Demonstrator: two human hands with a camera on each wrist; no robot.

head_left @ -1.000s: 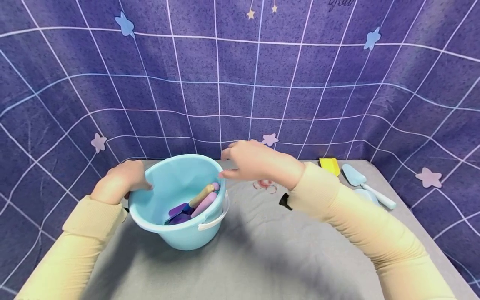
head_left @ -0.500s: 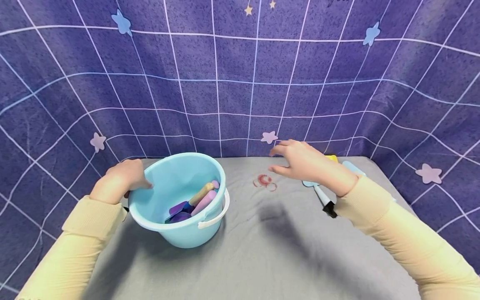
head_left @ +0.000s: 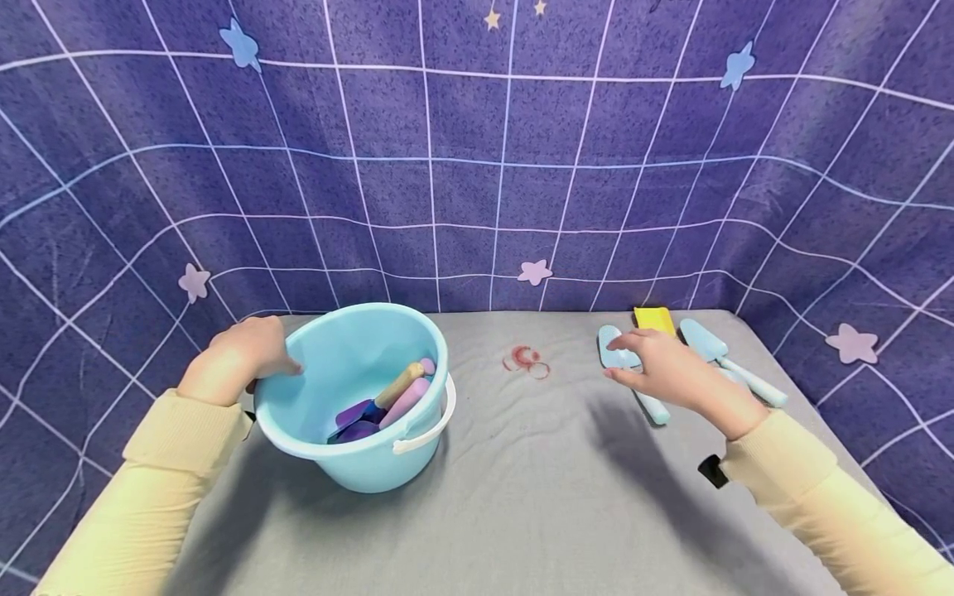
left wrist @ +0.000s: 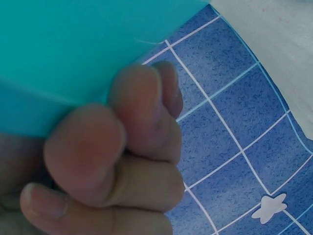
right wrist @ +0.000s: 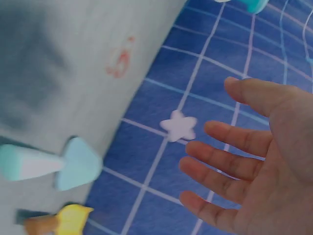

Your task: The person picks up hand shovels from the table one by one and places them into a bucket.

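Observation:
My left hand (head_left: 242,352) grips the left rim of a light blue bucket (head_left: 373,480), which leans a little. In the left wrist view its curled fingers (left wrist: 83,152) lie against the bucket wall. Inside the bucket are a purple shovel (head_left: 354,414) with a tan handle (head_left: 400,386) and a pink-handled tool (head_left: 406,404). On the right, my right hand (head_left: 671,372) hovers with spread fingers, holding nothing, over a light blue toy shovel (head_left: 611,341). The hand hides part of that shovel's handle. In the right wrist view the shovel (right wrist: 80,166) and palm are apart.
A yellow scoop (head_left: 654,320) and a light blue trowel (head_left: 702,339) lie farther right on the grey cloth (head_left: 514,497). Another light blue piece beside the trowel is partly hidden. A red ring print (head_left: 525,358) marks the cloth. A purple curtain (head_left: 469,190) stands behind.
My right hand has moved right, from beside the bucket's rim to above the light blue shovel, and has come lower. The left hand and bucket have stayed in place.

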